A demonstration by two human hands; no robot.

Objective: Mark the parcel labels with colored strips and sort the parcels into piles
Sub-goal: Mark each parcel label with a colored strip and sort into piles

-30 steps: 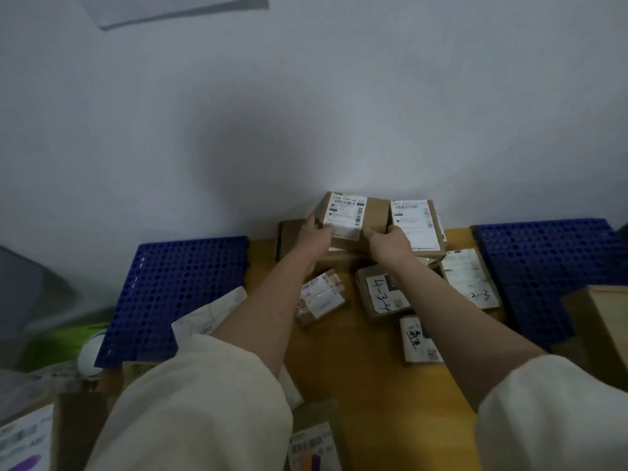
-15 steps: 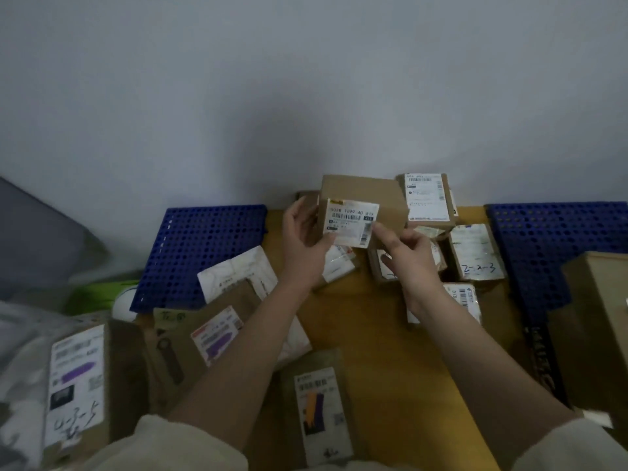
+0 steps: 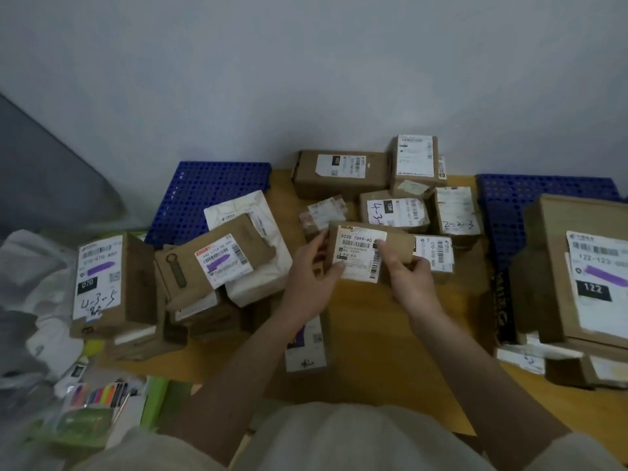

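The small brown box [image 3: 368, 251] has come away from the back wall and down toward me since a second ago, when I was lifting it off the stack there; now it sits at the centre of the frame, above the wooden table [image 3: 401, 334], tilted so its white label [image 3: 360, 254] faces me. My left hand [image 3: 311, 277] holds its left edge, thumb and fingertips curled onto the label's lower left corner. My right hand [image 3: 406, 275] grips the right end, forefinger lying across the label's upper right and the other fingers wrapped underneath.

This label carries no coloured strip yet, so I judge it is the one in hand and not marked. Some work looks finished: at the left of the frame a box with a purple strip [image 3: 102, 283] stands upright, and beside it a flat parcel with a purple strip [image 3: 221, 263] lies on a heap. At the far right a large box [image 3: 584, 273] also shows a purple mark. Those seem to be sorted piles.

Behind my hands, in the upper middle, several parcels [image 3: 394, 212] lie with plain labels, some with handwritten numbers but no colour that I can see, so those probably remain. The pack of coloured strips [image 3: 98, 394] lies at the lower left, well apart from both hands; I would have to reach there next.
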